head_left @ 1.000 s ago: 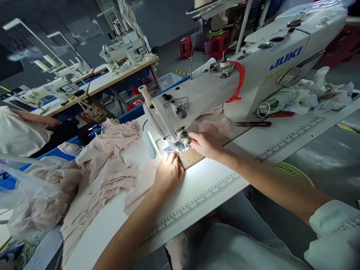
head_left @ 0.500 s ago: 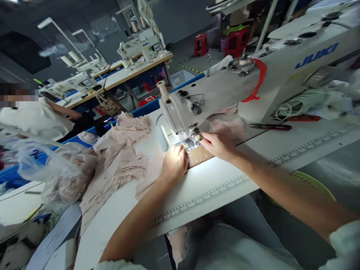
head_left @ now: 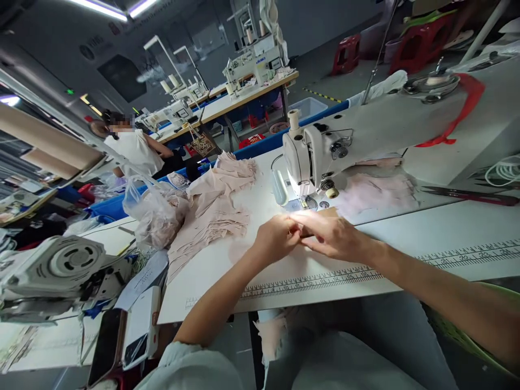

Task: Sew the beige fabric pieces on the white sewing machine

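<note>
My left hand point(head_left: 275, 238) and my right hand point(head_left: 337, 237) meet in front of the lit needle area of a white sewing machine point(head_left: 303, 157). The left fingers are curled in a pinch, and the right thumb and fingers close against them. Whatever lies between the fingertips is hidden or too small to name. Just behind my right hand shows a tan plate point(head_left: 330, 212) on the machine bed. Pale pink fabric pieces point(head_left: 215, 216) lie in layers left of my left hand. More pink fabric point(head_left: 376, 192) rests under the machine arm.
Black-handled scissors point(head_left: 471, 195) lie to the right on the table. A printed ruler point(head_left: 309, 284) runs along the front edge. A plastic bag point(head_left: 158, 216), phones point(head_left: 108, 344) and another machine point(head_left: 60, 265) are at left. A person point(head_left: 136, 149) sits beyond a blue trough.
Both hands have drawn back from the needle area toward the front edge and come together. My right hand has left the knob by the presser foot. The view has swung left.
</note>
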Demonstrator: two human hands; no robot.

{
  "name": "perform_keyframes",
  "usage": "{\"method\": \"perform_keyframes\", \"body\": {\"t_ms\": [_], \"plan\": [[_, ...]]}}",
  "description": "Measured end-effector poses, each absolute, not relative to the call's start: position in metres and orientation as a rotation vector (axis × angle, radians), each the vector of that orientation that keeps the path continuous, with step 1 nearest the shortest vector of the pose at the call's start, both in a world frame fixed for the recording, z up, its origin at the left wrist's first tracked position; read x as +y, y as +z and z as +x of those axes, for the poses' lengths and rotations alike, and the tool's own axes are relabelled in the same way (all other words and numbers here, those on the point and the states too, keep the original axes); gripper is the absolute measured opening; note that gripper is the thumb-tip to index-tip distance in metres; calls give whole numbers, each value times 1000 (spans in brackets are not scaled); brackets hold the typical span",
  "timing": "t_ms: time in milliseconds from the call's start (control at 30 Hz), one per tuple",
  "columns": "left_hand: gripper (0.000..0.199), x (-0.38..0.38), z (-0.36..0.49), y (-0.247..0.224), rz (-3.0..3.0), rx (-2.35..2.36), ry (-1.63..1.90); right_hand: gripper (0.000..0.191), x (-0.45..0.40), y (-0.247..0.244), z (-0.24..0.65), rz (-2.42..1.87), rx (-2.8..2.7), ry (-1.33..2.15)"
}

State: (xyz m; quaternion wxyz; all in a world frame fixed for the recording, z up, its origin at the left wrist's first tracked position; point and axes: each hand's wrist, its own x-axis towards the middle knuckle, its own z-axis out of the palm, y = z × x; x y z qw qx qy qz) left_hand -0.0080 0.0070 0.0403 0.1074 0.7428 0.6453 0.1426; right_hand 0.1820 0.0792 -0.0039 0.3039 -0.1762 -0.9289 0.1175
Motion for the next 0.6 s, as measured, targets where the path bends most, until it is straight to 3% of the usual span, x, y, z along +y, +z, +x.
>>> {"method": "perform_keyframes", "body": {"t_ms": [100,233,433,500,600], "plan": [[13,-10,-8,44,2099,1884,642,33,74,-6,178,-438,-2454,493],[13,-20,-22,46,1540,1865,920,21,80,-8,178,-666,-2305,718],[37,-31,-58,56,1252,1711,967,25,92,-5,184,-723,-2195,1188],[40,-37,-68,58,1259,1748,968,23,94,-5,185,-766,-2215,1178],[37,-45,-79,55,1296,1857,910,16,90,-3,186,-849,-2292,767]]}}
